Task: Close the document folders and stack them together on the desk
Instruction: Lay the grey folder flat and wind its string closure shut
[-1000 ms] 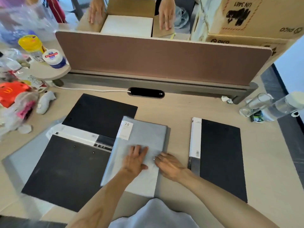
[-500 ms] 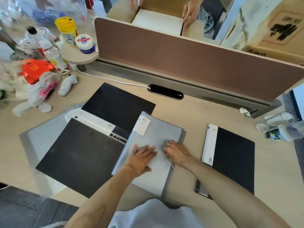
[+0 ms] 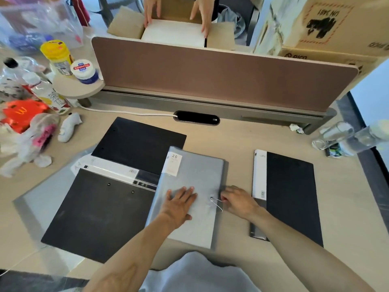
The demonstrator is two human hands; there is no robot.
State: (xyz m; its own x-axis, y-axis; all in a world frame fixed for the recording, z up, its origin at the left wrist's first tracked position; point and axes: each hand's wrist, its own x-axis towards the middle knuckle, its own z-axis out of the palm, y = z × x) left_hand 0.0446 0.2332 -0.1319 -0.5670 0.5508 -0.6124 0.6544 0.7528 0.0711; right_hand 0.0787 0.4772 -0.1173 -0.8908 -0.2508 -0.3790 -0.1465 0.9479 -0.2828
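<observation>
A closed grey folder (image 3: 195,171) with a "20" label lies in the middle of the desk. My left hand (image 3: 179,204) rests flat on its cover, fingers spread. My right hand (image 3: 239,200) is at the folder's right edge, fingers pinched on a thin white elastic cord (image 3: 217,204) that runs from a small button on the cover. An open black folder (image 3: 101,194) lies spread to the left, partly under the grey one. A closed black folder (image 3: 291,194) with a white spine strip lies to the right.
A brown divider panel (image 3: 210,74) runs across the back of the desk, with another person's hands at a cardboard box behind it. Bottles, jars and plastic bags (image 3: 31,106) crowd the left. Clear bottles (image 3: 347,138) lie at the right edge. A grey sheet (image 3: 42,199) sits under the open folder.
My right hand has slid from the grey cover to its right edge and taken hold of the elastic cord. My left hand stays flat on the cover. The view has shifted.
</observation>
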